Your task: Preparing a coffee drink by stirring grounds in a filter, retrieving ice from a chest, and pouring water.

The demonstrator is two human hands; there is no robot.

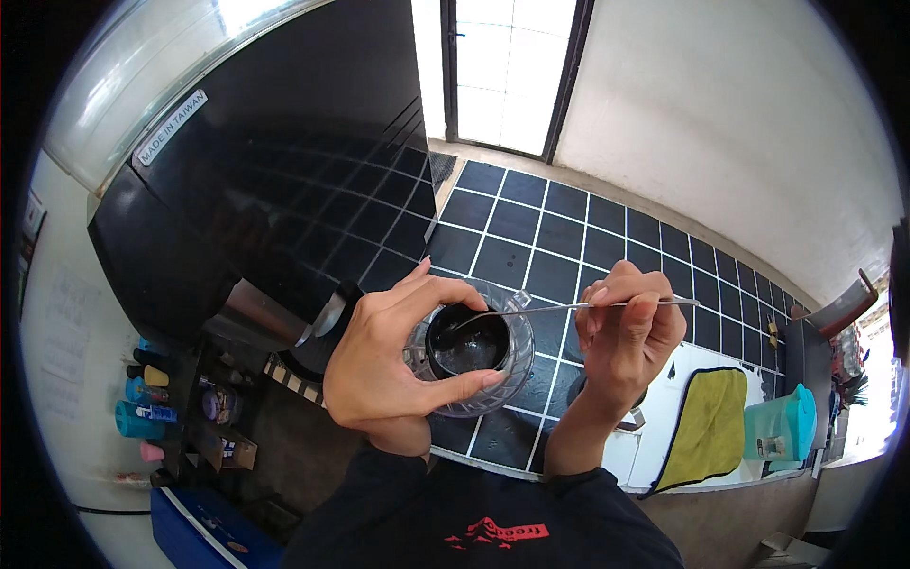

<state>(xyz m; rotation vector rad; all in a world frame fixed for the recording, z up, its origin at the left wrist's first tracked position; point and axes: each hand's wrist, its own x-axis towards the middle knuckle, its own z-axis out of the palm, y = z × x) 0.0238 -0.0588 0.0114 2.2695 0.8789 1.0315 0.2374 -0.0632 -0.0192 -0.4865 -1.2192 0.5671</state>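
Observation:
My left hand (398, 348) curls around the rim of a small dark round cup (466, 355), thumb on the near side and fingers on the far side. The cup has a glossy black interior; whether it contains dark liquid, I cannot tell. It stands in or on a clear, ribbed glass vessel (525, 355), with a small knob or handle at the far right. Pinched in my right hand (629, 320) is a thin metal spoon (540, 309), nearly level, whose lower end dips inside the cup.
Black counter tiles (561, 213) with white grout surround the glass. A tall glossy black panel (298, 128) rises at left. At right lie a green cloth (707, 430) and a turquoise-lidded pitcher (782, 427). A dark object with a light handle (631, 419) is partly hidden behind my right wrist.

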